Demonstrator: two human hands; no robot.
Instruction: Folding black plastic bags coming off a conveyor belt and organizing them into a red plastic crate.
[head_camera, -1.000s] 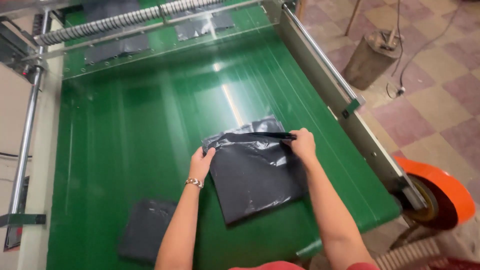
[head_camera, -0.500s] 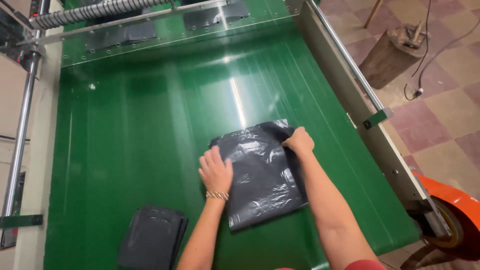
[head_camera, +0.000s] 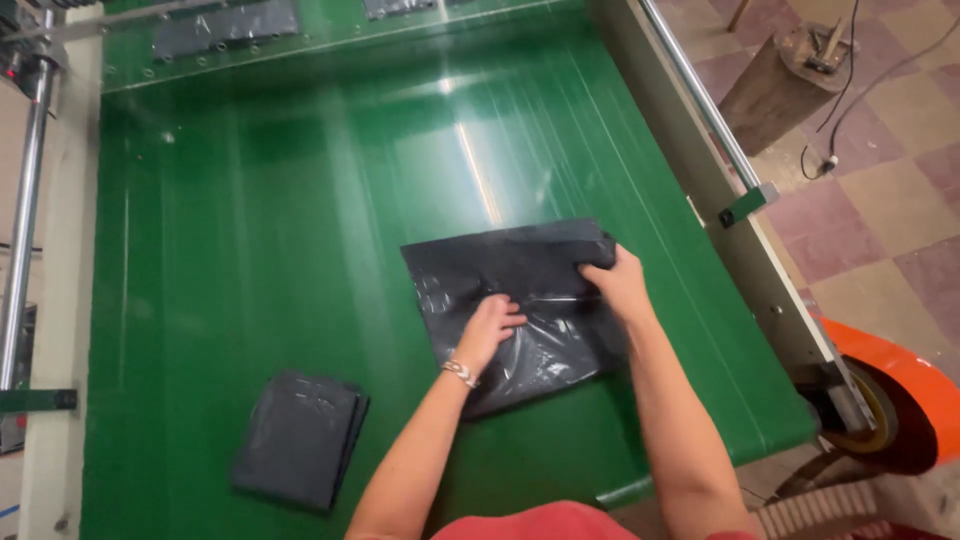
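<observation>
A flat black plastic bag lies on the green conveyor belt, right of centre. My left hand presses flat on the bag's middle, fingers spread; a bracelet circles that wrist. My right hand pinches the bag's right edge near its upper right corner. A folded stack of black bags rests on the belt to the lower left, apart from both hands.
More black bags lie at the belt's far end. A metal side rail runs along the right edge, and an orange wheel guard sits at the lower right. A wooden block stands on the tiled floor.
My left hand has slid from the bag's left side onto its middle. The right hand stays on the right edge. The camera has tipped lower.
</observation>
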